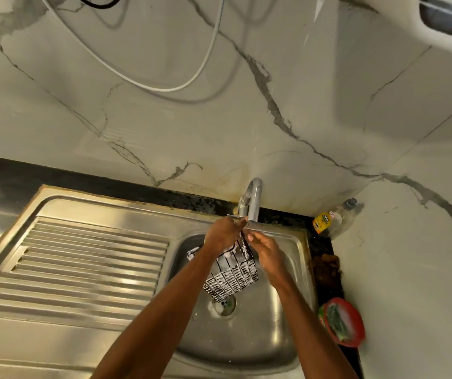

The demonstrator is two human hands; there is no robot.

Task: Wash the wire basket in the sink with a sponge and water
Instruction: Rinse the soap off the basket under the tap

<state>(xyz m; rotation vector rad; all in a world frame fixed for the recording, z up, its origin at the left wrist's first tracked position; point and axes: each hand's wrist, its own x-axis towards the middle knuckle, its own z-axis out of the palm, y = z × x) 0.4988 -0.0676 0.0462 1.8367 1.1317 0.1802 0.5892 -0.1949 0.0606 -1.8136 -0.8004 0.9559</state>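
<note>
A black wire basket (233, 274), coated in white foam, hangs tilted over the steel sink (246, 340) bowl, just below the faucet (253, 198) spout. My left hand (223, 235) grips the basket's upper rim near the spout. My right hand (267, 254) rests against the basket's right side with its fingers extended toward the rim. A green sponge (338, 321) lies in a red tub (356, 328) on the counter to the right of the sink. I cannot make out running water.
A ribbed steel drainboard (82, 266) spreads to the left of the bowl. The drain (224, 305) sits under the basket. A yellow-labelled dish soap bottle (331, 218) stands in the back right corner. A white cable (164, 86) hangs across the marble wall.
</note>
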